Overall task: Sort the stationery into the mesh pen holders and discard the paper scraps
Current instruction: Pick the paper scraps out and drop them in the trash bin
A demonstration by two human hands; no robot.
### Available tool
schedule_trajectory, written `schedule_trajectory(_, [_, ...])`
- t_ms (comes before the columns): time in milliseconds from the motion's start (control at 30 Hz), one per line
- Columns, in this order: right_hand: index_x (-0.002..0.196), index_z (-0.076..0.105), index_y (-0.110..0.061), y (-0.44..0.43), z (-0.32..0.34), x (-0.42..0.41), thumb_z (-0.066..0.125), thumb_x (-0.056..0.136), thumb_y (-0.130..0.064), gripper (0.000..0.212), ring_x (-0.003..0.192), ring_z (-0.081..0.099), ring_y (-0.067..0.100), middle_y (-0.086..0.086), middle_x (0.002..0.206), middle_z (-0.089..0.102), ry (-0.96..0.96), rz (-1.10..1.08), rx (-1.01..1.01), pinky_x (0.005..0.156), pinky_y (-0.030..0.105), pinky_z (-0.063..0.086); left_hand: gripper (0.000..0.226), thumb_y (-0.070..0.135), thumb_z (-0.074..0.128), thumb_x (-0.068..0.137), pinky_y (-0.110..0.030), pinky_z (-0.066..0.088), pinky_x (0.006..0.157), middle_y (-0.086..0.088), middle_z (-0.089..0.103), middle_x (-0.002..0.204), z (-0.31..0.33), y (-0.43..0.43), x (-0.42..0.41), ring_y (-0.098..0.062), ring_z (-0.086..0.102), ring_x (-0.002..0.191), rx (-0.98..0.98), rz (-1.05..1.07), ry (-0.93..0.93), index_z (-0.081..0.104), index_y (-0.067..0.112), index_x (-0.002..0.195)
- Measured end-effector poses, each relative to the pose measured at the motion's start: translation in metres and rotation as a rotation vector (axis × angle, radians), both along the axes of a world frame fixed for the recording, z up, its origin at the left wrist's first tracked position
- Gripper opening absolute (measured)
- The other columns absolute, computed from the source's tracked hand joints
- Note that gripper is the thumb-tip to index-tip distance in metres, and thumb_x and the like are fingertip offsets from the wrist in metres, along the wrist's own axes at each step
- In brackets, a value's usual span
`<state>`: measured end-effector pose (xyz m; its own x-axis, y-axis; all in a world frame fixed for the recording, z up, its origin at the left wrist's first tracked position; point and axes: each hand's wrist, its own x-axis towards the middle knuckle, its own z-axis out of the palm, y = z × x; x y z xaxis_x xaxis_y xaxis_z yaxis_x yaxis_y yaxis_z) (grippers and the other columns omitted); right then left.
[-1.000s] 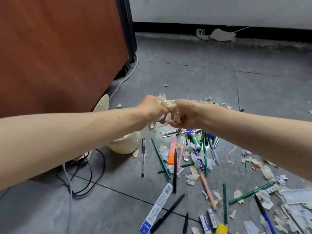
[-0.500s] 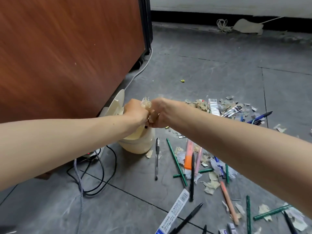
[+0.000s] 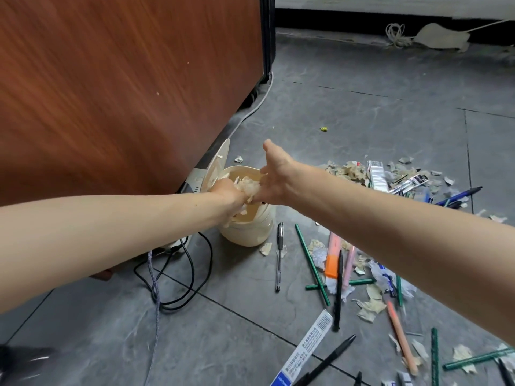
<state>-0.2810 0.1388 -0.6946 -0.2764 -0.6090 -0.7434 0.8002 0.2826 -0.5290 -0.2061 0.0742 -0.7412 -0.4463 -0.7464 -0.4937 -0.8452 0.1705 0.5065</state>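
A wad of pale paper scraps (image 3: pixel 249 184) sits in the mouth of a small cream bin (image 3: pixel 252 232) whose lid (image 3: pixel 216 168) stands open. My left hand (image 3: pixel 228 194) is curled over the wad, reaching down into the bin. My right hand (image 3: pixel 276 176) is on the other side of the wad with its thumb raised and fingers spread, pressing against the scraps. Pens, green pencils (image 3: pixel 312 267) and an orange highlighter (image 3: pixel 332 261) lie scattered on the floor to the right among more torn paper (image 3: pixel 348 171). No mesh pen holder is in view.
A tall wooden panel (image 3: pixel 125 87) stands close on the left, right behind the bin. Black and grey cables (image 3: pixel 178 277) loop on the floor under my left arm. A blue-and-white box (image 3: pixel 306 349) and black pens (image 3: pixel 337 291) lie near the bottom.
Both hands carried the wad of scraps left from above the pen pile to the bin and lowered it into the bin mouth. My right hand has opened.
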Motion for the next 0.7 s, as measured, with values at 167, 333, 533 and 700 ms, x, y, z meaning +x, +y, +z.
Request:
schedule_trajectory(167, [0.150,0.015,-0.010,0.006,-0.006,-0.003,0.030,0.091,-0.065,0.082,0.128,0.043,0.039,0.016,0.149,0.032,-0.047,-0.032,-0.035,0.109,0.053,0.028,0.034,0.024,0.050,0.094,-0.031,0.043,0.072,-0.013,0.059,0.114,-0.005,-0.002,-0.010,-0.027,0.056,0.094,-0.017,0.007,-0.028,0.051,0.004,0.121])
schedule_trajectory(333, [0.149,0.023,-0.012,0.020,-0.001,-0.003,0.023,0.095,-0.062,0.073,0.131,0.041,0.031,0.011,0.151,0.031,0.030,0.018,-0.065,0.107,0.049,0.028,0.034,0.028,0.059,0.087,-0.030,0.044,0.072,-0.011,0.063,0.106,-0.007,-0.009,-0.011,-0.026,0.058,0.094,-0.037,-0.001,-0.004,0.059,0.006,0.113])
schedule_trajectory(533, [0.142,0.035,-0.010,0.019,-0.015,-0.009,0.024,0.096,-0.060,0.069,0.142,0.024,0.029,0.011,0.156,0.021,0.129,0.018,-0.069,0.110,0.056,0.020,0.031,0.020,0.070,0.082,-0.031,0.042,0.074,-0.010,0.065,0.105,-0.005,-0.011,-0.004,-0.027,0.058,0.095,-0.266,-0.134,0.057,0.061,0.010,0.110])
schedule_trajectory(700, [0.141,0.037,-0.010,0.021,-0.016,-0.007,0.023,0.096,-0.060,0.069,0.139,0.031,0.026,0.011,0.151,0.032,0.113,0.039,-0.144,0.083,0.042,0.041,0.033,0.018,0.072,0.079,-0.034,0.044,0.077,-0.006,0.059,0.104,-0.005,-0.008,-0.004,-0.025,0.055,0.096,-0.380,-0.266,0.011,0.057,0.009,0.107])
